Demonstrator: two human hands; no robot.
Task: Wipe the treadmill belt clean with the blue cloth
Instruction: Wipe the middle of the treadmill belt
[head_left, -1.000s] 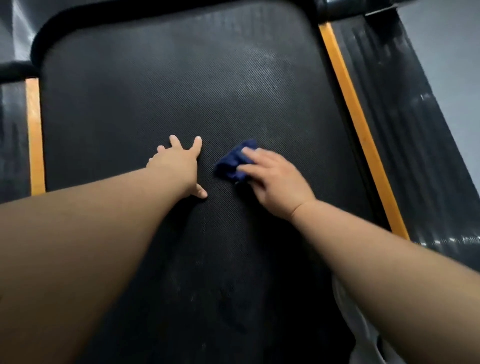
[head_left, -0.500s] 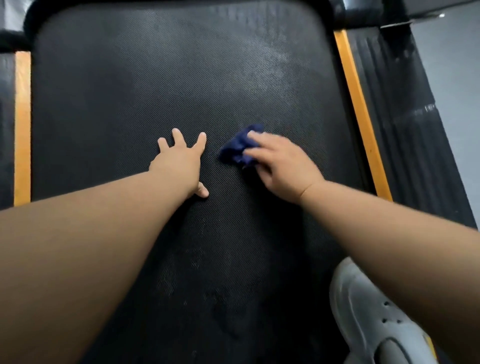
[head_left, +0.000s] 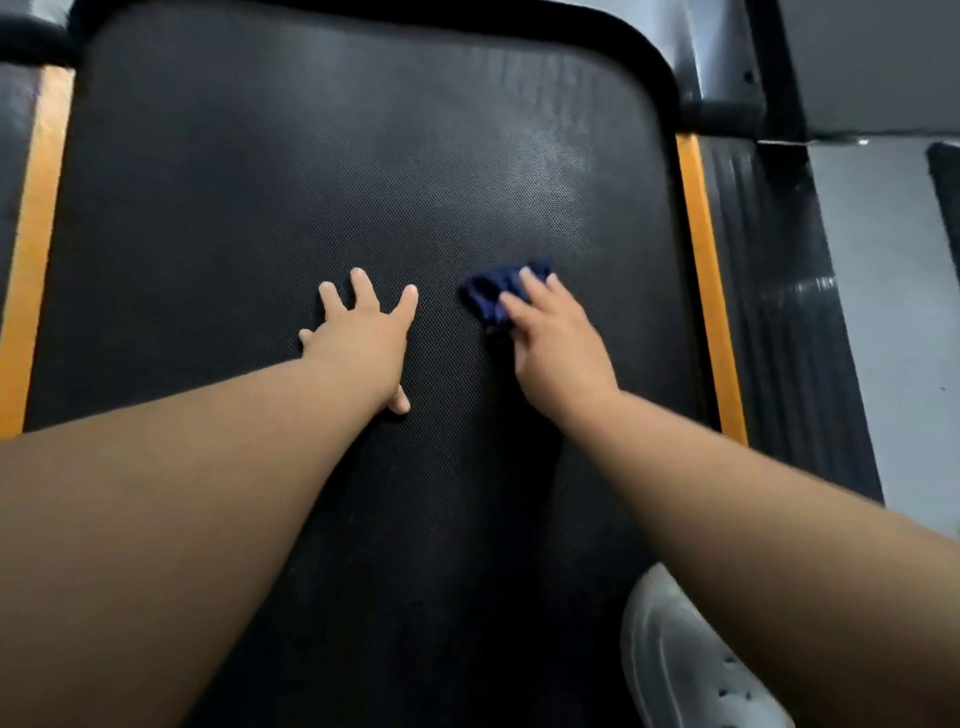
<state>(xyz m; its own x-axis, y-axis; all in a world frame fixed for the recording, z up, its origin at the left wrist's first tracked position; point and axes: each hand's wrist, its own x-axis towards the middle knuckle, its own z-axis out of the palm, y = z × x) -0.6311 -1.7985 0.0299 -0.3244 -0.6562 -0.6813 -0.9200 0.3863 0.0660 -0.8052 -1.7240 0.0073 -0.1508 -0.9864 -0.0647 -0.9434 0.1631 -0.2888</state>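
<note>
The black textured treadmill belt (head_left: 260, 182) fills most of the view. A crumpled dark blue cloth (head_left: 491, 296) lies on it right of centre, pressed down under the fingers of my right hand (head_left: 558, 348). Part of the cloth is hidden beneath that hand. My left hand (head_left: 363, 338) rests flat on the belt just left of the cloth, fingers spread, holding nothing. A pale dusty patch (head_left: 556, 161) shows on the belt beyond the cloth.
Orange strips run along the left edge (head_left: 36, 249) and the right edge (head_left: 706, 291) of the belt. A ribbed black side rail (head_left: 779, 322) lies right of it, then grey floor (head_left: 893, 312). A white shoe (head_left: 691, 670) stands at the lower right.
My right hand has slid the blue cloth a little farther up the belt and to the right. The view has tilted, showing more of the belt's far end. My left hand stays planted.
</note>
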